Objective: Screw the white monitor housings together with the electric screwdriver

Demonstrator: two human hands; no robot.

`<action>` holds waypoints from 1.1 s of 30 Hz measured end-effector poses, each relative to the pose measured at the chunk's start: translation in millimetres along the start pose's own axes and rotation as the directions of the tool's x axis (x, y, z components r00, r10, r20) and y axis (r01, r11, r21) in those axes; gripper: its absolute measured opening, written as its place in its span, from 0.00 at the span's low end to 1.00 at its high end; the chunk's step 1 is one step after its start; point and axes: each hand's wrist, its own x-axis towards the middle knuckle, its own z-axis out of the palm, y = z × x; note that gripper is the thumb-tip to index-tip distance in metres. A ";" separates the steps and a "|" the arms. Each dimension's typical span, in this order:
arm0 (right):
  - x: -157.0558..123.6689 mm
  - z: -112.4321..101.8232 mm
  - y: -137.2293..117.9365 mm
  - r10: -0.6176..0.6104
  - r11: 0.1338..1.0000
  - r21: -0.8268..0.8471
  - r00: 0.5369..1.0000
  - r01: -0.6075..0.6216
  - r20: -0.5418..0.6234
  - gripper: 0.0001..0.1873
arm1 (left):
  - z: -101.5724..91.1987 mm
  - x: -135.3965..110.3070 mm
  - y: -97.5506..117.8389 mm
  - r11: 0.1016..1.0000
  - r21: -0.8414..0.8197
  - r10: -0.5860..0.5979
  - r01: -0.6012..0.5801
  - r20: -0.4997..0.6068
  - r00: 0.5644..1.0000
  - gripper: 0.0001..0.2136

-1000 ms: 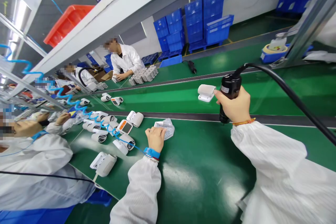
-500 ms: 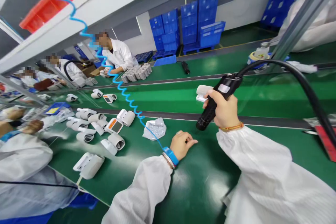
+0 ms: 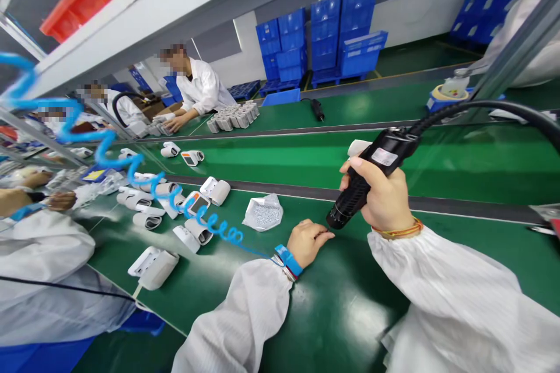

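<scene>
My right hand [image 3: 387, 201] is wrapped around a black electric screwdriver [image 3: 374, 172], its tip slanting down to the left. Just below that tip, my left hand [image 3: 306, 243] has thumb and forefinger pinched together; whatever small thing is between them is too small to name. A blue strap with a coiled blue cord [image 3: 219, 230] circles my left wrist. Beyond the left hand lies a white tray of small metal pieces [image 3: 263, 214], which look like screws. To its left are several white wrist blood pressure monitors [image 3: 160, 268] with rolled cuffs.
A green conveyor belt [image 3: 271, 160] runs across behind the bench, carrying a white device [image 3: 359, 147] partly hidden by the screwdriver. Its thick black cable [image 3: 494, 106] arcs right. A co-worker's sleeve [image 3: 48, 256] is at left. Across the belt, another person [image 3: 201, 87] handles grey-white parts.
The screwdriver tip has come down close to my left fingertips, which are now pinched together. The blue coiled cord has swung lower and to the left. Devices on the belt have shifted right in view.
</scene>
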 end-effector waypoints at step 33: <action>-16.7 2.6 -16.2 0.027 0.999 -0.041 0.993 -0.022 0.112 0.13 | -6.1 -1.4 14.2 0.991 0.107 0.084 -0.080 -0.032 0.996 0.16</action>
